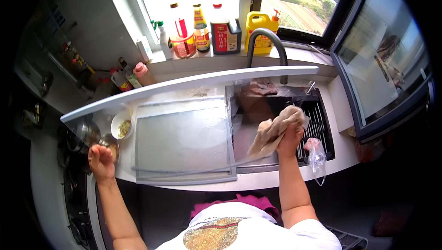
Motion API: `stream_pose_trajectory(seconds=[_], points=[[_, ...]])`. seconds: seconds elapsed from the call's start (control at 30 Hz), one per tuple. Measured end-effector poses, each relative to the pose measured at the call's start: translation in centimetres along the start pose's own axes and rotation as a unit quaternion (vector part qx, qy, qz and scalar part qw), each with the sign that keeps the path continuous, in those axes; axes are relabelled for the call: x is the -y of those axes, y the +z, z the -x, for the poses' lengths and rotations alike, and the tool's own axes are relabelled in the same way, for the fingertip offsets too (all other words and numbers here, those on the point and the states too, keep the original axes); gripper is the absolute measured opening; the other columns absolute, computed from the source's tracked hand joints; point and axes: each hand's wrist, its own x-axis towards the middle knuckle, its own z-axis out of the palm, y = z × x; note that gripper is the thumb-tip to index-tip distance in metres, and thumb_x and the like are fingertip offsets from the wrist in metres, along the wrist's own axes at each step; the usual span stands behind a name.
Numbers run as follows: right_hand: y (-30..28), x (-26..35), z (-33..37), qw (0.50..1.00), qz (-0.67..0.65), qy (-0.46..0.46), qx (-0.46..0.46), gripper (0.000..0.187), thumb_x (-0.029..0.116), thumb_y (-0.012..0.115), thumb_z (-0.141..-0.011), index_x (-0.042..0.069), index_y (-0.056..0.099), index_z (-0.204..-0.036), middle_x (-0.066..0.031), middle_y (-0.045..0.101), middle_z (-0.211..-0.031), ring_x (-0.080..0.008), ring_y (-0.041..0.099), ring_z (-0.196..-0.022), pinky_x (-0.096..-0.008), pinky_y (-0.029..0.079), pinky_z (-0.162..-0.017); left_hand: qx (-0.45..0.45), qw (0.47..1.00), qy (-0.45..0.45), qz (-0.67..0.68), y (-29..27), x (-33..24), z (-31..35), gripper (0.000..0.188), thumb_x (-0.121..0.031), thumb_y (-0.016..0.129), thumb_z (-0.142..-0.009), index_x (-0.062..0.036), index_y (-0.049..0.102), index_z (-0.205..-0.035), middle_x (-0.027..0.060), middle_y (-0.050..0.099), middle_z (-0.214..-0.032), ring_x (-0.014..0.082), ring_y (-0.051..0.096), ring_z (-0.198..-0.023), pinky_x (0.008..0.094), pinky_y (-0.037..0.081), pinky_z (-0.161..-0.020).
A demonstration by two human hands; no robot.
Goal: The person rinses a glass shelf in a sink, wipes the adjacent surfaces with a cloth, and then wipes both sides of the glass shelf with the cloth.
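**A:** What is nearest the person?

**B:** Two bare forearms rise from the lower edge. The left hand point(102, 160) rests at the table's point(258, 182) front left corner, its grip curled around one small metal bowl point(110, 145); how tightly it closes I cannot tell. The right hand point(290, 139) is raised over the sink point(244, 139), its grip pressed together on one beige cloth point(275, 129), which hangs bunched from the fist above the left part of the basin.

**A:** What lies just beside them?

**B:** One clear plastic bag point(316, 155) droops over the sink's front right edge, just beside the right wrist. One large grey board point(182, 140) lies flat between the two hands. One white bowl point(122, 124) holding something pale sits behind the metal bowl, and one steel pot point(83, 132) stands to its left.

**A:** And further off?

**B:** One dark slatted rack point(315, 123) fills the sink's right side. One curved grey tap point(267, 47) rises behind it. On the windowsill I count about five bottles point(200, 34) in a row, ending in one yellow jug point(260, 31) with a pump. Three or so smaller bottles point(131, 75) stand lower, in the left corner.
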Motion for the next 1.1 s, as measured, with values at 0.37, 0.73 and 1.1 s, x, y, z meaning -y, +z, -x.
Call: stream_pose_trajectory(seconds=[0.37, 0.73, 1.1], points=[[4.5, 9.3, 0.3, 0.996, 0.06, 0.01, 0.063, 0.048, 0.031, 0.089, -0.061, 0.002, 0.063, -0.089, -0.0004, 0.061, -0.085, -0.0115, 0.059, -0.081, -0.0275, 0.048, -0.075, -0.187, 0.957, 0.169, -0.143, 6.3, 3.4, -3.8, 0.056, -0.055, 0.057, -0.087, -0.015, 0.035, -0.054, -0.0045, 0.037, -0.049, 0.0056, 0.031, -0.043, 0.0159, 0.028, -0.045], [2.7, 8.9, 3.7, 0.952, 0.136, 0.083, 0.261, 0.023, 0.006, 0.082, -0.06, 0.002, 0.065, -0.076, -0.0091, 0.068, -0.072, -0.0225, 0.069, -0.066, -0.0314, 0.055, -0.064, -0.346, 0.925, 0.149, -0.038, 2.2, 9.6, -8.3, 0.04, -0.05, 0.041, -0.094, -0.0135, 0.055, -0.083, 0.0009, 0.058, -0.085, 0.011, 0.054, -0.083, 0.0244, 0.041, -0.085], [10.2, 13.2, 0.8, 0.846, 0.123, -0.283, 0.435, 0.02, 0.017, 0.075, -0.069, 0.003, 0.066, -0.08, -0.0122, 0.069, -0.076, -0.0255, 0.071, -0.072, -0.0316, 0.056, -0.06, -0.061, 0.958, -0.148, 0.239, 18.8, 1.1, 2.4, 0.14, -0.088, 0.052, -0.057, -0.0088, -0.026, -0.142, 0.0146, -0.033, -0.148, 0.0379, -0.026, -0.137, 0.0741, 0.007, -0.1]])
